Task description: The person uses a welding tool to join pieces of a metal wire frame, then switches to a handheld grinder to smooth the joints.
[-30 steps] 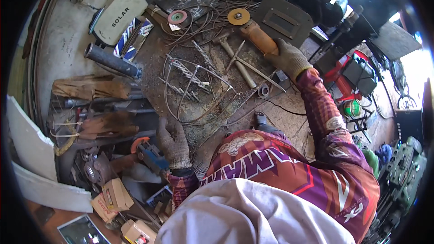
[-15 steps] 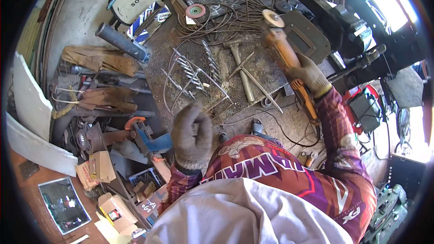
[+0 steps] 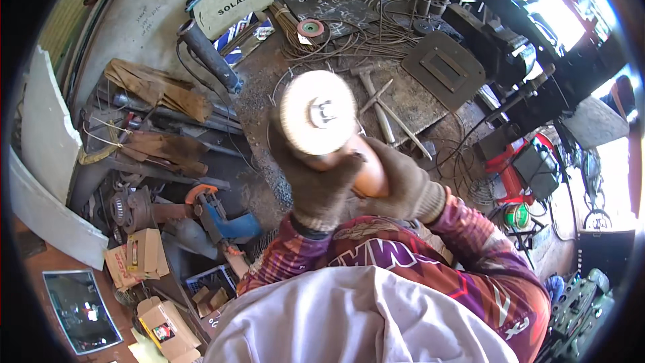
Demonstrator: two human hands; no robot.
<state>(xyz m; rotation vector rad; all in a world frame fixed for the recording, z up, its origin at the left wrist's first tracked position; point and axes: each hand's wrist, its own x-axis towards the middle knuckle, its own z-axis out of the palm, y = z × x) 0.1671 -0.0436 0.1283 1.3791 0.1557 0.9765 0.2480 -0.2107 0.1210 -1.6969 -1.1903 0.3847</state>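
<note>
An angle grinder (image 3: 371,176) with an orange body is held up close to my chest, over the near side of the workbench. Its pale round disc (image 3: 302,121) faces up toward me, with a metal nut at the centre. My left hand (image 3: 314,188), in a brown knit glove, grips the head end; the thumb shows, but the disc hides most of the fingers. My right hand (image 3: 408,185), gloved alike, wraps around the body. Beyond the tool, a hammer (image 3: 377,104) and a pointed metal rod (image 3: 406,128) lie on the workbench (image 3: 259,111).
Coiled rods and cable (image 3: 363,33) lie at the back, beside a pink-and-green disc (image 3: 310,28). A dark plate with a slot (image 3: 445,70) rests at the bench's right. A steel pipe (image 3: 208,57) leans at left. Near left stand a blue clamp-like tool (image 3: 225,218) and cardboard boxes (image 3: 138,255).
The grinder has come from the right to the middle, its disc turned up toward me. My left hand has closed on its head end. The view has shifted slightly.
</note>
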